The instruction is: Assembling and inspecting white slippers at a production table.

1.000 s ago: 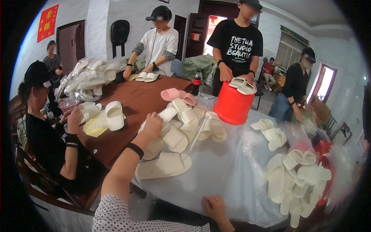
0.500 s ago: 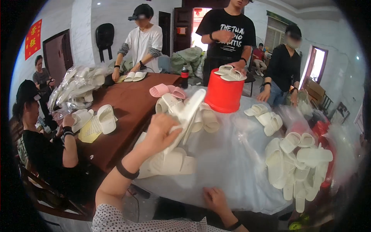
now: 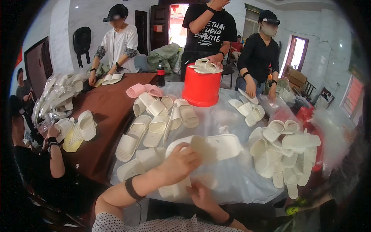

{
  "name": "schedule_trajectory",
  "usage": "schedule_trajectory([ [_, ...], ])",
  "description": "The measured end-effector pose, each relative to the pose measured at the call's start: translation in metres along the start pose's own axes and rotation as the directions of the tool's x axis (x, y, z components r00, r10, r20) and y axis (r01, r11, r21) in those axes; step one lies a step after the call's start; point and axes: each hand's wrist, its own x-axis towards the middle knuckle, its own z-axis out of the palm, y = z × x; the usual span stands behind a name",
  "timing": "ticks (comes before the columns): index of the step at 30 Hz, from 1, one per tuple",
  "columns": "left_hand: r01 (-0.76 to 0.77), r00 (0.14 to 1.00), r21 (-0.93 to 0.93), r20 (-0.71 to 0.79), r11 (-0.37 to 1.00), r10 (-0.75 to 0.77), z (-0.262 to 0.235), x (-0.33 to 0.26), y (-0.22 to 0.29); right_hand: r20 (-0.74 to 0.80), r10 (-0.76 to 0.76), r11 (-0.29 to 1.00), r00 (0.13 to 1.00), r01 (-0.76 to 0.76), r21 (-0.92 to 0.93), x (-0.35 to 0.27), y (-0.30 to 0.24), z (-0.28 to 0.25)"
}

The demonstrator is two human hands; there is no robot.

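Lowered since the earlier frame: cream slipper (image 3: 210, 147), held in left hand (image 3: 181, 162) grip.
Right hand (image 3: 201, 195) grip state cannot be told, just below the slipper.

The left hand (image 3: 179, 162) grips a cream slipper (image 3: 210, 146) by its near end, holding it above the clear plastic sheet (image 3: 232, 178) that covers the table. The right hand (image 3: 201, 195) sits lower, at the table's near edge, touching another pale slipper (image 3: 174, 190) there. Beyond them lie loose cream slippers (image 3: 150, 129) in a heap, with 2 pink slippers (image 3: 143, 90) farther back. A red bucket (image 3: 201, 88) stands mid-table with 2 slippers across its top. More cream slippers (image 3: 284, 150) pile at the right. The bare brown tabletop (image 3: 106, 116) shows on the left. 3 people stand at the far side.
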Motion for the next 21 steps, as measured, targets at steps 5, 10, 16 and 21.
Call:
schedule_trajectory([
  [5,0.205,0.969,-0.184,0.177,0.961,-0.173,0.062,-0.03,-0.025,0.043,0.101,0.992,0.994,-0.097,-0.085,-0.013,-0.017,-0.019],
  [10,0.263,0.947,-0.376,-0.075,0.888,-0.313,0.085,-0.046,-0.007,-0.012,0.094,0.99,0.995,-0.095,-0.108,-0.007,0.01,-0.033],
  [16,0.373,0.928,-0.181,0.094,0.91,-0.362,0.093,-0.095,0.084,-0.042,-0.215,0.856,0.976,0.167,-0.488,0.029,0.024,-0.063],
  [21,0.172,0.965,-0.188,0.231,0.967,-0.127,0.124,-0.103,0.122,0.266,-0.154,0.763,0.952,0.285,-0.58,0.038,0.062,-0.039],
])
